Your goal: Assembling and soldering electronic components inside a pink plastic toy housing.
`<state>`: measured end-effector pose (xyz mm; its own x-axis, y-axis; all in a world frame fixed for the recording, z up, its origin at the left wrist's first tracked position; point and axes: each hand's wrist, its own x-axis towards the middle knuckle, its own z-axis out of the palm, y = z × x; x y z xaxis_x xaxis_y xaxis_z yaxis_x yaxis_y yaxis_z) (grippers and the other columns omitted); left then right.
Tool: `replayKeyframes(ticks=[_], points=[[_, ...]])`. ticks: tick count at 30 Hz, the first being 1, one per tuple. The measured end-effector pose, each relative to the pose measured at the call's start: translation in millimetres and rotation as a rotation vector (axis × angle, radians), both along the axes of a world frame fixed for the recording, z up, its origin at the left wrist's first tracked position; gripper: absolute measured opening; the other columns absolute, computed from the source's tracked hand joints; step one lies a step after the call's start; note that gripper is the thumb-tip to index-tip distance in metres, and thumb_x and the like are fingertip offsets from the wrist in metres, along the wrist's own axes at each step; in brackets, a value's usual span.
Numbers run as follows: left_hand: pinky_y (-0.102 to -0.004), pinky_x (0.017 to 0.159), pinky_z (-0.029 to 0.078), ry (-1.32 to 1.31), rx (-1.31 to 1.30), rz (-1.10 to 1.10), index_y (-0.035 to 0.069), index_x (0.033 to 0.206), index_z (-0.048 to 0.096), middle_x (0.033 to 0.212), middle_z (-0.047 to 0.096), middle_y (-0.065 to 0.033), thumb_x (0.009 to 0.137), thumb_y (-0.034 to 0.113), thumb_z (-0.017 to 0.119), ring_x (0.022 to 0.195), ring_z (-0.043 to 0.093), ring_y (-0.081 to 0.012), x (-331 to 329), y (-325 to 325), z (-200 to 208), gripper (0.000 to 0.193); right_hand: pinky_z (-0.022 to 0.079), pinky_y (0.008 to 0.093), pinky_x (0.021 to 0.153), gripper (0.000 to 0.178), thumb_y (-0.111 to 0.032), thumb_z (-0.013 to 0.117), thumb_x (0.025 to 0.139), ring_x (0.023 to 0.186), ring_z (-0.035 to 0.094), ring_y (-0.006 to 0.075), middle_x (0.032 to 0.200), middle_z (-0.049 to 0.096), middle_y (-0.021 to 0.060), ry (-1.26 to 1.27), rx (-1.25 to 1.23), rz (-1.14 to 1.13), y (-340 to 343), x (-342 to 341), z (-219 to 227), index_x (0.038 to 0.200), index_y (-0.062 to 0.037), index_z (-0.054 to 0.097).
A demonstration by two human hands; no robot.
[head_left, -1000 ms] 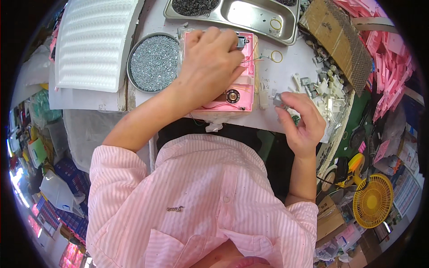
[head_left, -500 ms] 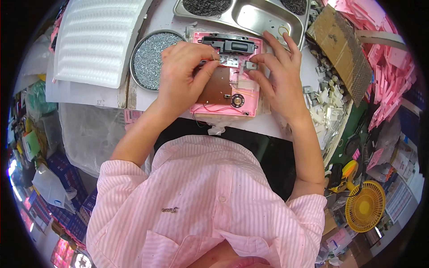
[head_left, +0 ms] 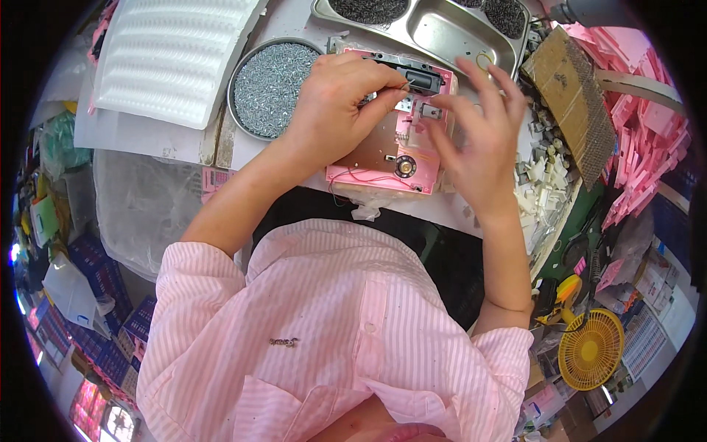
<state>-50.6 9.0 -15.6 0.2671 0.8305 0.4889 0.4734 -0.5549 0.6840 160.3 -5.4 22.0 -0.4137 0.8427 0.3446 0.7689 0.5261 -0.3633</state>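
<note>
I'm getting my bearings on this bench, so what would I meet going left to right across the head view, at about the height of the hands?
White ribbed tray, round dish of small metal pieces, left hand, right hand, white plastic parts, heap of pink parts.

Your white worktable (head_left: 460, 211) stretches across the top, from about 10 o'clock round to 2. At 3 o'clock, beyond its right edge, you have a strip of green surface (head_left: 573, 221), apparently floor. A yellow fan (head_left: 591, 350) stands at 4 o'clock amid clutter. At 9, cloudy clear plastic (head_left: 140, 210) bulges below the table's edge. Dark blue stacks (head_left: 92, 353) fill your 8 o'clock, and bright white light (head_left: 15, 253) glares at the rim just under 9.
</note>
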Motion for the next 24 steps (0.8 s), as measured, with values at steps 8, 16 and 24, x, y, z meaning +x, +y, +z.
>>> replayKeyframes(ticks=[8,16,24], points=[[-0.0406,0.083,0.041,0.004,-0.151,-0.055,0.011,0.09,0.072,0.089,0.065,-0.0022,0.079,0.017,0.075,0.087,0.061,-0.0226,-4.7,-3.2,9.7,0.013,0.038,0.0489,0.105,0.019,-0.01,0.074,0.07,0.126,0.042,0.0438,0.129,0.061,0.0122,0.113,0.0,0.065,9.3,-20.5,-28.8,0.088,-0.004,0.071],[-0.0411,0.092,0.034,0.264,-0.031,-0.02,0.013,0.089,0.073,0.095,0.061,-0.0027,0.074,0.014,0.076,0.098,0.058,-0.0215,1.2,-9.2,-7.7,0.016,0.037,0.048,0.105,0.01,-0.009,0.074,0.068,0.127,0.041,0.0416,0.13,0.061,0.0107,0.215,-0.008,-0.006,1.8,-15.4,-31.9,0.077,-0.0068,0.07],[-0.0414,0.09,0.03,0.2,0.069,0.209,0.012,0.091,0.07,0.103,0.06,-0.0015,0.075,0.014,0.075,0.096,0.057,-0.0196,-10.8,-20.8,-17.9,0.017,0.039,0.0423,0.1,0.01,-0.008,0.075,0.07,0.115,0.051,0.0362,0.116,0.067,0.0082,0.108,0.09,-0.01,-2.3,-15.7,-18.5,0.079,-0.0078,0.07]])
